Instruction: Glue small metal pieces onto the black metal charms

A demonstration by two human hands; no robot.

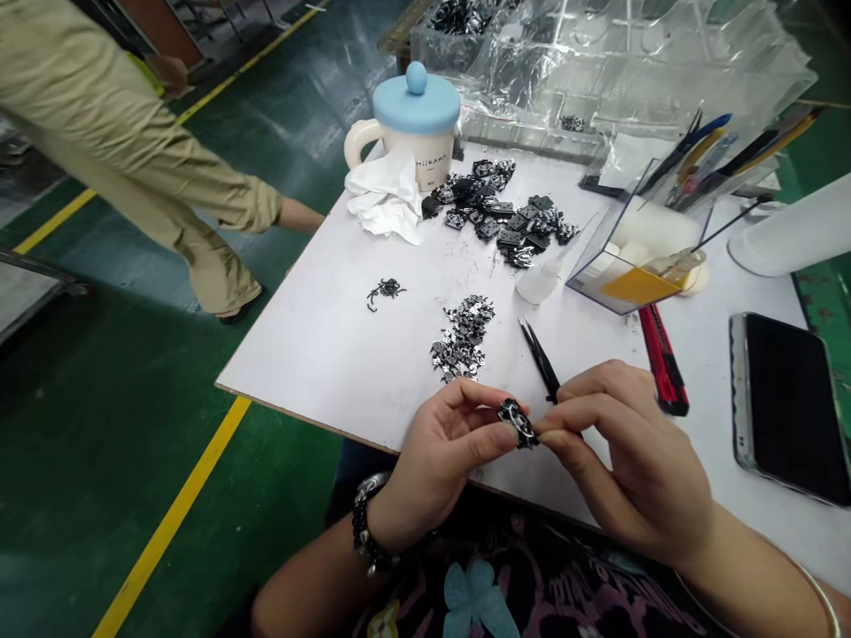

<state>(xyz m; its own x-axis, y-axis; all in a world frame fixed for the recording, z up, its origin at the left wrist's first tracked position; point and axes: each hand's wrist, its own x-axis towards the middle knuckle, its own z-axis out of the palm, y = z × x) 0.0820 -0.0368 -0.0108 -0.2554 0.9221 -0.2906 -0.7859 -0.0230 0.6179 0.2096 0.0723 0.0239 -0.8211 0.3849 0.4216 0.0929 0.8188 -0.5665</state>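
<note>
"What do the 2 hands hold?"

"The left hand and right hand pinch together on a small black metal part, just above the desk's near edge."

"What lies closest?"

"Black tweezers just beside the right hand, and a heap of silver metal pieces farther up the desk."

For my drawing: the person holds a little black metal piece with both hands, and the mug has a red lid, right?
Not quite: the mug's lid is light blue, not red, as the head view shows. The left hand and right hand do hold the little black metal piece.
</note>
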